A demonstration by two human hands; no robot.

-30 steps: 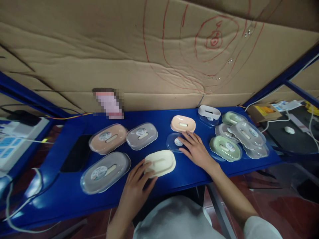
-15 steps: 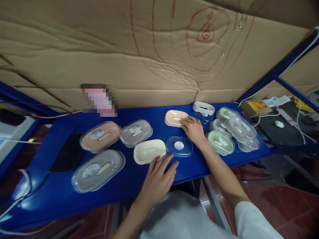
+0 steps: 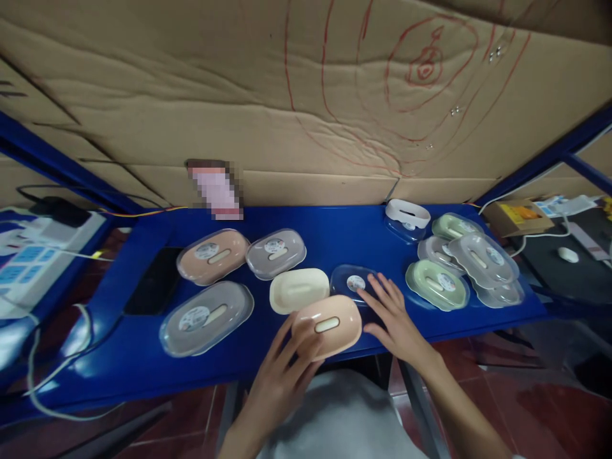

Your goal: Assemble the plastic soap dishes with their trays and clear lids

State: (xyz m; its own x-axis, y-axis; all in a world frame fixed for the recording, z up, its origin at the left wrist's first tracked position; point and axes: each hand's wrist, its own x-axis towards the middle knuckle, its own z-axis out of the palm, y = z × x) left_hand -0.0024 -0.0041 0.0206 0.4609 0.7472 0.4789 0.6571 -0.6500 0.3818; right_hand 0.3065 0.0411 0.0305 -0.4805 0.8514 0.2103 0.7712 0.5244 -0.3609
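Note:
My left hand (image 3: 287,366) grips the left end of a peach soap dish (image 3: 344,315), holding it near the table's front edge. A small pale oblong part sits in the dish's middle. Just behind it, a cream soap dish base (image 3: 296,287) rests on the table. My right hand (image 3: 392,319) is open, fingers spread, with its fingertips at a clear lid (image 3: 342,274) bearing a round sticker; whether they press on it I cannot tell. Lidded soap dishes lie to the left: a peach one (image 3: 217,255), a grey one (image 3: 282,252) and a larger-looking grey one (image 3: 215,322).
Several lidded green and grey soap dishes (image 3: 437,287) are clustered at the right, partly stacked. A white dish part (image 3: 408,213) sits on a clear lid at the back. A black phone-like slab (image 3: 155,284), cables and a power strip (image 3: 57,248) are at the left. Cardboard (image 3: 287,127) walls the back.
The peach soap dish has come from the back of the table to the front and is now in my left hand. My right hand has let go of it and moved to the clear lid.

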